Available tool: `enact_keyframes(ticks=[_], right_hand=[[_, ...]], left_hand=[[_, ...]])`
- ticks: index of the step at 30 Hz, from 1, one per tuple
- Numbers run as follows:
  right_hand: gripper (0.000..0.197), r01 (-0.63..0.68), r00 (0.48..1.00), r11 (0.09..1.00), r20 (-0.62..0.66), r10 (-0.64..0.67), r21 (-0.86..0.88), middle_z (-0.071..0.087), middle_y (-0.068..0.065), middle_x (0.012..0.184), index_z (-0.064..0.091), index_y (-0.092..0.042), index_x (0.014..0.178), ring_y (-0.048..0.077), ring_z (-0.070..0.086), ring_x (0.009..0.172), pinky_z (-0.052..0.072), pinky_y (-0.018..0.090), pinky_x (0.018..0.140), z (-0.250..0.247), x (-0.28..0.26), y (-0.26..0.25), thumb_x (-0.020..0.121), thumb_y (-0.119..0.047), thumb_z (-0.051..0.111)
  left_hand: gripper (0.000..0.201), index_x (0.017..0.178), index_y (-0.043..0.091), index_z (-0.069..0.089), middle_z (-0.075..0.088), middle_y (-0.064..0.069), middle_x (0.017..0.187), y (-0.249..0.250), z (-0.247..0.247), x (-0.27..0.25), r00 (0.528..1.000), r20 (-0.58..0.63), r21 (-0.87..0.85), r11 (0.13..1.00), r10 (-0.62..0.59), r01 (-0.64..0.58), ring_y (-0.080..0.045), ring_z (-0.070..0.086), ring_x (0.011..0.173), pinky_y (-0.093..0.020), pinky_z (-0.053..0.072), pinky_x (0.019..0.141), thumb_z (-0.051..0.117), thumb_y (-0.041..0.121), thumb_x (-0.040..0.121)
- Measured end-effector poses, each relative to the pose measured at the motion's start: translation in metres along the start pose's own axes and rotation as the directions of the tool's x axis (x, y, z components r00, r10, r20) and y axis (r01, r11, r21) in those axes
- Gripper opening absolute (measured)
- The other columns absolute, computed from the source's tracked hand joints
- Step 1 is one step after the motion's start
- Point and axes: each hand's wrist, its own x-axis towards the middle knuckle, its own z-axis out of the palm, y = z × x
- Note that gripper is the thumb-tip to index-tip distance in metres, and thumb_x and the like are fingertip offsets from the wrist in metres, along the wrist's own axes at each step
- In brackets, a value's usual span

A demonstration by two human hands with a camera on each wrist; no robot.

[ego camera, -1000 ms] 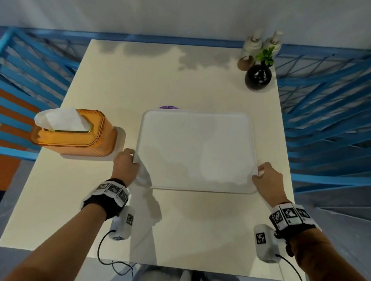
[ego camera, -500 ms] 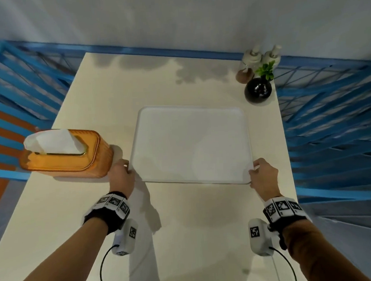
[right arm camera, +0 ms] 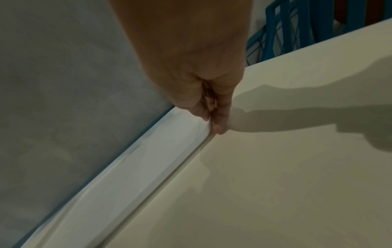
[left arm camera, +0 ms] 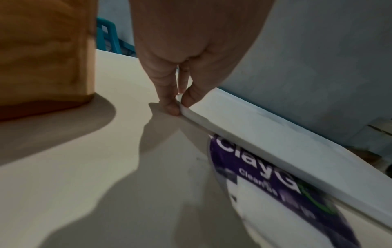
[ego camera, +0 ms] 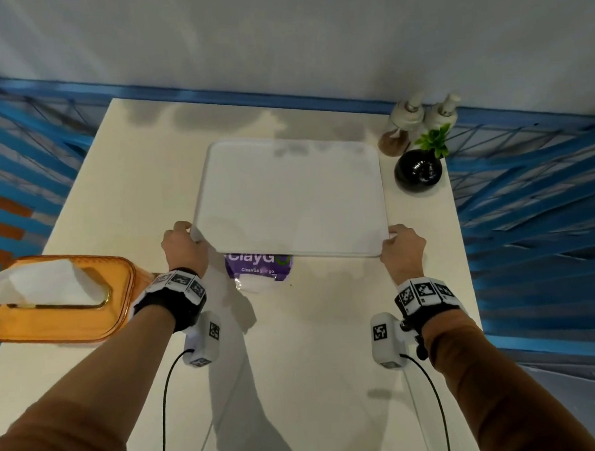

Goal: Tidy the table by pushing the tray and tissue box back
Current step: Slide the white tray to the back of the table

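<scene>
The left hand [ego camera: 183,246] and right hand [ego camera: 402,251] each pinch a near corner of the white tray [ego camera: 291,198], which lies on the tabletop [ego camera: 312,345]; the orange tissue box [ego camera: 57,300] sits left of the tray.

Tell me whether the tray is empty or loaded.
Empty: the white tray shows only bare surface in the head view. The purple sticker pokes out from beneath its near edge.

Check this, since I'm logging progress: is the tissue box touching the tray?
No, the tissue box sits apart from the tray, left hand between.
</scene>
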Motion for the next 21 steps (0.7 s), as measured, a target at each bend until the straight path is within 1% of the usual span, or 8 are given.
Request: enact_keyframes(ticks=[7, 10, 13, 15, 17, 21], right_hand=[[0.03, -0.024, 0.999, 1.0, -0.046, 0.024, 0.001, 0.066, 0.025, 0.113, 0.062, 0.002, 0.113, 0.042, 0.065, 0.097, 0.055, 0.05, 0.085, 0.003, 0.03, -0.036, 0.086, 0.0, 0.048], [0.033, -0.06, 0.996, 0.998, -0.072, 0.058, -0.035, 0.065, 0.021, 0.119, 0.062, -0.002, 0.116, 0.039, 0.06, 0.108, 0.052, 0.044, 0.09, 0.0, 0.04, -0.047, 0.087, -0.001, 0.048], [0.031, -0.071, 0.995, 0.997, -0.079, 0.068, -0.035, 0.064, 0.024, 0.119, 0.061, 0.004, 0.115, 0.039, 0.056, 0.113, 0.047, 0.04, 0.09, -0.002, 0.045, -0.056, 0.088, 0.002, 0.047], [0.029, -0.072, 0.994, 0.996, -0.087, 0.068, -0.045, 0.063, 0.025, 0.119, 0.061, 0.005, 0.113, 0.039, 0.056, 0.112, 0.047, 0.04, 0.09, -0.002, 0.048, -0.059, 0.088, 0.002, 0.047], [0.028, -0.085, 0.992, 0.995, -0.097, 0.08, -0.054, 0.063, 0.025, 0.118, 0.061, 0.004, 0.113, 0.04, 0.056, 0.112, 0.047, 0.043, 0.09, 0.0, 0.05, -0.06, 0.088, 0.001, 0.047], [0.029, -0.084, 0.993, 0.994, -0.088, 0.078, -0.073, 0.062, 0.025, 0.119, 0.06, 0.004, 0.115, 0.039, 0.054, 0.114, 0.047, 0.043, 0.092, 0.004, 0.054, -0.062, 0.089, 0.001, 0.047]], left_hand=[[0.037, 0.123, -0.005, 0.055, 0.061, -0.032, 0.122, 0.02, 0.003, 0.049, 1.0, -0.029, -0.029, 1.0, 0.011, -0.012, -0.047, 0.057, 0.113, -0.047, 0.046, 0.096, 0.051, 0.001, 0.087], [0.037, 0.125, -0.005, 0.055, 0.061, -0.032, 0.123, 0.031, 0.005, 0.065, 1.0, -0.023, -0.025, 1.0, 0.012, -0.013, -0.046, 0.056, 0.115, -0.046, 0.044, 0.097, 0.049, 0.001, 0.089], [0.037, 0.126, -0.004, 0.055, 0.062, -0.031, 0.123, 0.037, 0.009, 0.077, 1.0, -0.018, -0.025, 0.999, 0.021, -0.021, -0.046, 0.055, 0.116, -0.046, 0.042, 0.099, 0.048, 0.003, 0.089], [0.037, 0.125, -0.004, 0.055, 0.062, -0.031, 0.122, 0.038, 0.012, 0.082, 1.0, -0.015, -0.024, 0.999, 0.023, -0.024, -0.046, 0.055, 0.116, -0.045, 0.042, 0.098, 0.048, 0.004, 0.09], [0.037, 0.125, -0.004, 0.055, 0.062, -0.031, 0.122, 0.04, 0.014, 0.086, 0.999, -0.014, -0.016, 0.999, 0.029, -0.03, -0.046, 0.055, 0.116, -0.045, 0.042, 0.098, 0.048, 0.004, 0.09], [0.037, 0.124, -0.004, 0.056, 0.062, -0.031, 0.122, 0.042, 0.015, 0.093, 0.999, -0.008, -0.001, 0.999, 0.043, -0.043, -0.047, 0.055, 0.116, -0.046, 0.042, 0.097, 0.049, 0.002, 0.089]])
